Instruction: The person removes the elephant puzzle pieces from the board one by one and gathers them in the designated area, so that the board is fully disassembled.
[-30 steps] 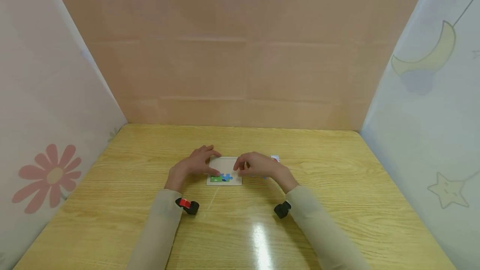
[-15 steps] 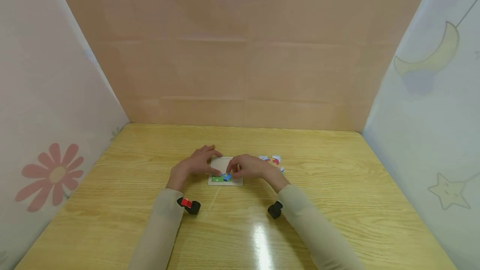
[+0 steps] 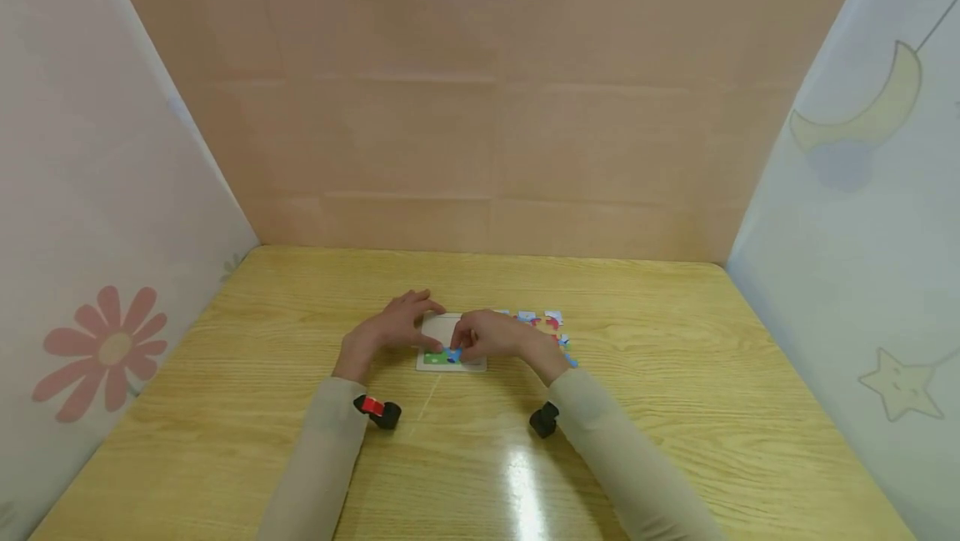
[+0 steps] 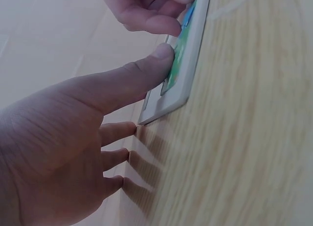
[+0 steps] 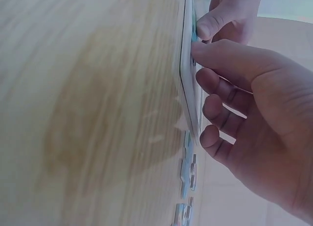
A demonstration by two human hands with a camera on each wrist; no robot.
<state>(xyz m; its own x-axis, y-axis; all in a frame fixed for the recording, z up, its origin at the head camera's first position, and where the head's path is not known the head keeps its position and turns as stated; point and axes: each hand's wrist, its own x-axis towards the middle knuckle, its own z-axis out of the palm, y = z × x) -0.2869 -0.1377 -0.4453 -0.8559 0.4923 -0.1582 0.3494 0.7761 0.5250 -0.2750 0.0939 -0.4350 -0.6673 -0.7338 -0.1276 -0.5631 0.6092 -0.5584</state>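
In the head view a pale puzzle board (image 3: 435, 368) lies flat on the table between the two hands. A green puzzle piece (image 3: 432, 358) and a blue puzzle piece (image 3: 454, 355) sit side by side along its near edge. The left hand (image 3: 397, 323) has its thumb pressed on the green piece, as the left wrist view shows; its other fingers spread straight beside the board. With curled fingers, the right hand (image 3: 491, 334) pinches at the blue piece with thumb and index finger. The fingertips partly cover that piece.
Several loose puzzle pieces (image 3: 553, 318) lie on the wooden table (image 3: 637, 408) to the right of the board, partly behind the right hand. A brown backdrop (image 3: 487, 107) closes off the far side. Printed walls (image 3: 112, 191) flank both sides.
The right hand has moved left across the board, and its fingertips now touch the blue piece. More loose pieces show behind its wrist. The left hand stays in place.
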